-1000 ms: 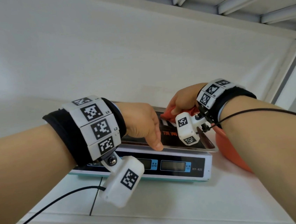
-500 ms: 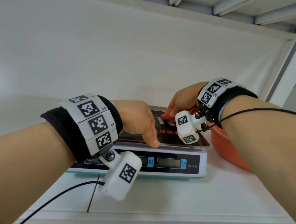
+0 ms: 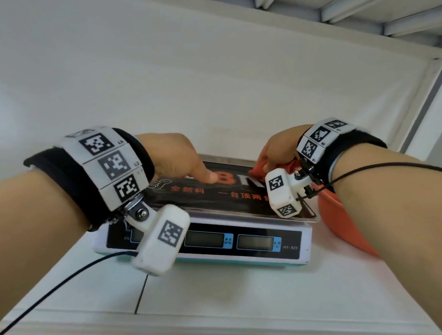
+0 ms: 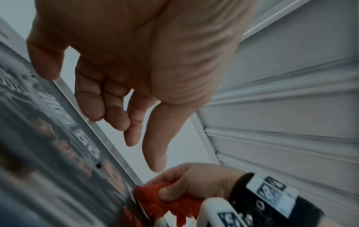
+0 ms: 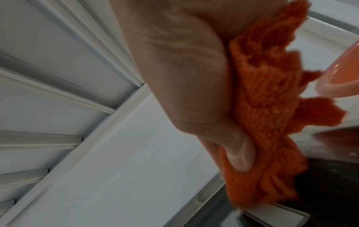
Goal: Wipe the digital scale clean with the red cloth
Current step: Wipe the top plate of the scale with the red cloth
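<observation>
The digital scale (image 3: 249, 242) stands on a white counter, its steel platter (image 3: 231, 196) covered by a black sticker with orange writing. My left hand (image 3: 181, 160) rests on the platter's left part, thumb flat on the sticker. In the left wrist view its fingers (image 4: 108, 107) hang relaxed over the platter's far edge (image 4: 108, 142). My right hand (image 3: 280, 147) grips the bunched red cloth (image 3: 258, 171) at the platter's far right corner. The cloth (image 5: 268, 122) fills the palm with the thumb (image 5: 239, 155) clamped on it, and it touches the platter (image 4: 165, 204).
An orange bowl (image 3: 338, 226) sits right of the scale under my right forearm, its rim close to the cloth (image 5: 345, 73). A white wall rises just behind the scale. A black cable (image 3: 50, 291) trails off my left wrist across the counter (image 3: 228, 303).
My left hand has slid from the platter's front edge back onto the sticker. The right hand with the cloth stays near the far right corner. The view has tilted down.
</observation>
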A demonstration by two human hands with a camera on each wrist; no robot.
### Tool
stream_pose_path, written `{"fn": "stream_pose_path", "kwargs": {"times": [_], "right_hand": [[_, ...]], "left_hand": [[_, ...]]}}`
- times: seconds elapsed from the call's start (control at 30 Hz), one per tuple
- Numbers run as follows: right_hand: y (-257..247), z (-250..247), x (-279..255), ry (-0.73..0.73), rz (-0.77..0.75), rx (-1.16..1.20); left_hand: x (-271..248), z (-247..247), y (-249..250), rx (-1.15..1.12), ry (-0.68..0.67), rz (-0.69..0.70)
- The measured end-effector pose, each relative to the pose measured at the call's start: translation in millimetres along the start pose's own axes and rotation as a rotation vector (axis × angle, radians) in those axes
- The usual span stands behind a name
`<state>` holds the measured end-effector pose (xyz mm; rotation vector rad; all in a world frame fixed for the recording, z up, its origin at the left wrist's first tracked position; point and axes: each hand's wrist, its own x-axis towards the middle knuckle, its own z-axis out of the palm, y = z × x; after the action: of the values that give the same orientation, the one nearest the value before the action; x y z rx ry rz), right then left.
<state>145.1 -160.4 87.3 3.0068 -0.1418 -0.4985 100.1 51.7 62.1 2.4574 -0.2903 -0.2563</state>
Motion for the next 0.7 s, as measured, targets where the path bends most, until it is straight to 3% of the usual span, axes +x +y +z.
{"fn": "stream_pose_path", "kwargs": {"times": [0.13,0.33,0.47,0.63,0.7], "right_hand": [[3,-7,-2,-0.089,-0.018,0.186],[8,-1,1,0.118,0.047,-0.097],[14,2,1,0.063,0.070,-0.045],[21,0,-5,-0.192,0.028,0.256],[26,0,2,-0.232,0.015,0.338]], "left_hand": [[-11,7,5,0.066,-0.103,0.044],[-17,13,9,0.136,-0.149,0.079],[-15,15,10,0.129,-0.145,0.089],[-14,16,8,0.126,-0.138,0.089],[-13,16,9,0.135,-0.137,0.093]]}}
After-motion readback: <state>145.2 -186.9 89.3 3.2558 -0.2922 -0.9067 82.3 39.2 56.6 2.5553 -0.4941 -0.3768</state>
